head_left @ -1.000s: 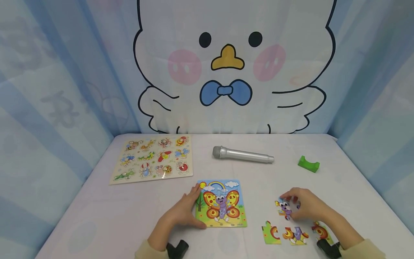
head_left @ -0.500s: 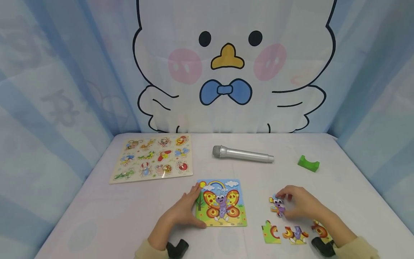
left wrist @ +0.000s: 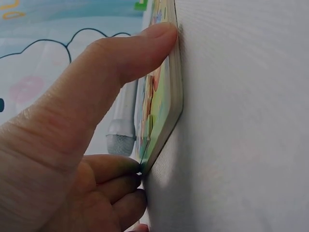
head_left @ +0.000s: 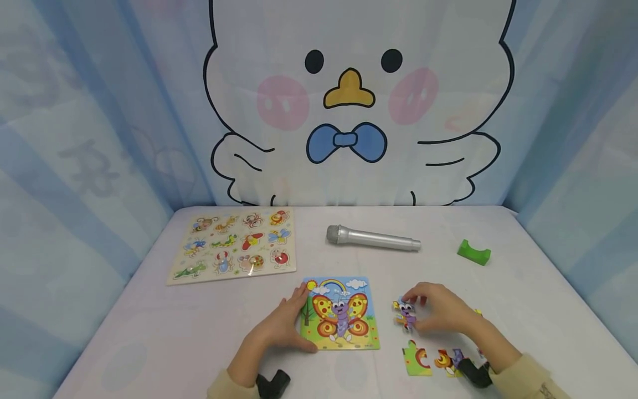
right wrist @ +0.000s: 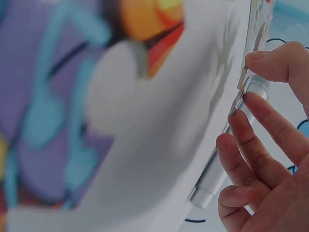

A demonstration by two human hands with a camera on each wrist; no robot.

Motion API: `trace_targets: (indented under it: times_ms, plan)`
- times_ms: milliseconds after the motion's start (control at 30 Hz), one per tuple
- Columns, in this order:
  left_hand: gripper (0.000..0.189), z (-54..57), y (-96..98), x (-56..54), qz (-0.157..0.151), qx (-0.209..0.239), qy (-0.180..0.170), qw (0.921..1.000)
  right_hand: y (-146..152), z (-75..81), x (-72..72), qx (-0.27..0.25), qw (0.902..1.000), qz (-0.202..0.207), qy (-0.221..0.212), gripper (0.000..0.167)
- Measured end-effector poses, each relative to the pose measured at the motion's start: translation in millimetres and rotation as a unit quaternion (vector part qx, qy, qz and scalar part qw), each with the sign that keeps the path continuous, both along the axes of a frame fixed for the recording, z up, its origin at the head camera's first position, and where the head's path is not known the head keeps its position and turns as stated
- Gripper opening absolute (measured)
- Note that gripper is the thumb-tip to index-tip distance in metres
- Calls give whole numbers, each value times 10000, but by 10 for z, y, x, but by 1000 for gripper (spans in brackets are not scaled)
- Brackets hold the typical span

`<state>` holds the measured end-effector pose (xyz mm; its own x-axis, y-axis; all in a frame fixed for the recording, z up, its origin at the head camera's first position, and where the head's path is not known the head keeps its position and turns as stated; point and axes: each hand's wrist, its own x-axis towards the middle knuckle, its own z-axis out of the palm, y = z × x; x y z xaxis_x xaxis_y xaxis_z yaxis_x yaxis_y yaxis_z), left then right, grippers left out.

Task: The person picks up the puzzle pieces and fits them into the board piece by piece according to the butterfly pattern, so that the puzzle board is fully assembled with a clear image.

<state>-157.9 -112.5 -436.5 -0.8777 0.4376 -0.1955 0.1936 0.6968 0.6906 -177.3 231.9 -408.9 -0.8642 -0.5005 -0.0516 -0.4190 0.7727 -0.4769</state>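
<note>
My left hand [head_left: 280, 323] holds the square butterfly jigsaw puzzle [head_left: 341, 314] by its left side. In the left wrist view, the thumb [left wrist: 159, 41] lies on the puzzle's near edge and the fingers touch its corner. My right hand [head_left: 441, 308] pinches a loose puzzle piece [head_left: 406, 316] with a purple butterfly face, at table level right of the puzzle. The right wrist view has the thumb and fingertips on thin piece edges; whether more than one piece is there I cannot tell. Nearer me lie a green piece [head_left: 415, 360] and a partly covered butterfly-body piece [head_left: 442, 363].
An insect peg puzzle board [head_left: 234, 244] lies at the back left. Beyond the puzzle are a silver microphone [head_left: 374, 238] and a green block [head_left: 474, 253]. A yellow bit of another piece [head_left: 478, 312] shows past my right wrist. Patterned curtains [head_left: 349, 166] enclose the table.
My right hand has slid left with the butterfly-face piece, closer to the puzzle. Its forearm now covers more of the loose pieces. The left hand has stayed on the puzzle.
</note>
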Motion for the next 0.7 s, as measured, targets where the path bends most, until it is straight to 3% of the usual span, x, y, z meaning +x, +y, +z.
trace_targets:
  times_ms: [700]
  plan:
    - [113, 17, 41, -66, 7, -81, 9, 10000, -607, 7, -130, -120, 9977, 647, 186, 40]
